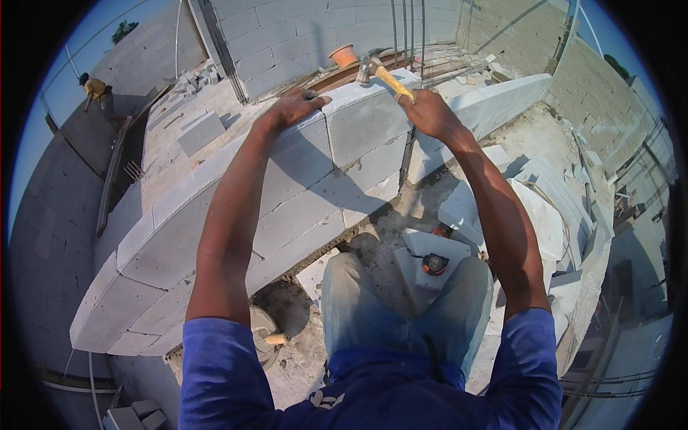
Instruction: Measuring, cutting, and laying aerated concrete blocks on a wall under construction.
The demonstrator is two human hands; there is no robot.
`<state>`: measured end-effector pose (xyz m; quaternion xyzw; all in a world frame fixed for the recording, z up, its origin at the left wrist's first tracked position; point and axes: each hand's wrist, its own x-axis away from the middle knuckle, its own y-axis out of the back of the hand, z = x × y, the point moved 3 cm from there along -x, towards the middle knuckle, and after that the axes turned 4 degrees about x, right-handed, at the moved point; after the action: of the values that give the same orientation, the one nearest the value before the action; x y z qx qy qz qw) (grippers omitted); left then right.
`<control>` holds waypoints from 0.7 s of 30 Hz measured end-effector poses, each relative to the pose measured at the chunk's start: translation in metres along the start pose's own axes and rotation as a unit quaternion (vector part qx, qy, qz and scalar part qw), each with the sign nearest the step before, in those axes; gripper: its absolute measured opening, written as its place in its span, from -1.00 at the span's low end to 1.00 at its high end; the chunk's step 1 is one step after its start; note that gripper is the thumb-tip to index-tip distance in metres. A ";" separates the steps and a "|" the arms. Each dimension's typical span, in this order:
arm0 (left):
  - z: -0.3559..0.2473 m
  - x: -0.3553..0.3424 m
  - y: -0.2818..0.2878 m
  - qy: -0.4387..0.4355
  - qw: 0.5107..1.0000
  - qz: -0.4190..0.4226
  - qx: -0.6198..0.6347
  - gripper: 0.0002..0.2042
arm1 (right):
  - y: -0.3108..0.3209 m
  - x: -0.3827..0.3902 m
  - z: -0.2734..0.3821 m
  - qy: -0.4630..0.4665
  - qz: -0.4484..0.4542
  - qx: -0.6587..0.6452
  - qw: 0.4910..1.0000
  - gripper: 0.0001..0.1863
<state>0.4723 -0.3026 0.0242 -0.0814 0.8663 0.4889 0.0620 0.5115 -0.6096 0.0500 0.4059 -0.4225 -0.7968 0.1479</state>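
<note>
My right hand (pixel 431 115) is wrapped round the yellow handle of a hammer (pixel 393 82). The hammer's metal head is over the top of a pale block (pixel 374 122) in the upper course of a low block wall; whether it touches cannot be made out. My left hand (pixel 297 107) lies with its fingers stretched along the top edge of the neighbouring block (pixel 295 154), close to the joint between the two. Below them runs a lower course of blocks (pixel 304 197), and my arm's shadow falls across the wall face.
A tape measure (pixel 434 264) rests on cut block pieces by my knees. A wooden-handled tool (pixel 276 338) lies near a round container. Beyond the wall are an orange bucket (pixel 344 55), upright steel bars (pixel 405 32) and a loose block (pixel 201 134). Another person (pixel 98 93) bends far left.
</note>
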 end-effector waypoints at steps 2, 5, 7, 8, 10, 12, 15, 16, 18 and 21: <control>-0.002 -0.003 -0.001 0.004 1.000 -0.001 -0.002 -0.28 | 0.010 -0.004 -0.007 -0.030 0.043 0.015 0.999 -0.46; -0.005 0.002 0.000 -0.021 1.000 0.008 0.011 -0.28 | 0.019 0.008 -0.002 -0.103 0.019 -0.017 0.994 -0.43; -0.018 0.007 -0.001 0.007 0.999 0.038 0.035 -0.28 | 0.032 0.038 -0.005 -0.153 -0.050 -0.054 0.985 -0.41; -0.025 0.009 0.001 0.004 0.998 0.047 0.035 -0.26 | 0.044 0.058 -0.004 -0.183 -0.088 -0.106 0.973 -0.40; -0.023 0.014 0.005 0.000 0.999 0.042 0.014 -0.26 | 0.057 0.104 0.002 -0.274 -0.102 -0.200 0.935 -0.41; -0.016 0.016 0.007 -0.001 0.999 0.022 -0.027 -0.27 | 0.060 0.169 -0.008 -0.327 -0.095 -0.254 0.906 -0.50; -0.024 0.018 0.002 0.018 1.000 -0.009 -0.012 -0.27 | 0.055 0.292 -0.027 -0.389 -0.167 -0.224 0.878 -0.62; 0.015 0.008 0.016 0.103 0.994 0.035 0.021 -0.23 | 0.051 0.322 -0.013 -0.403 -0.172 -0.182 0.880 -0.60; 0.002 0.003 0.006 0.084 0.996 0.033 0.025 -0.21 | 0.038 0.414 -0.019 -0.485 -0.200 -0.166 0.835 -0.55; -0.016 0.013 0.000 0.069 0.998 -0.007 0.005 -0.19 | 0.014 0.554 -0.020 -0.569 -0.204 -0.070 0.794 -0.49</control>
<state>0.4591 -0.3176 0.0301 -0.1208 0.8706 0.4769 0.0060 0.1781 -0.9496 -0.2348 -0.0550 -0.2811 -0.9230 -0.2569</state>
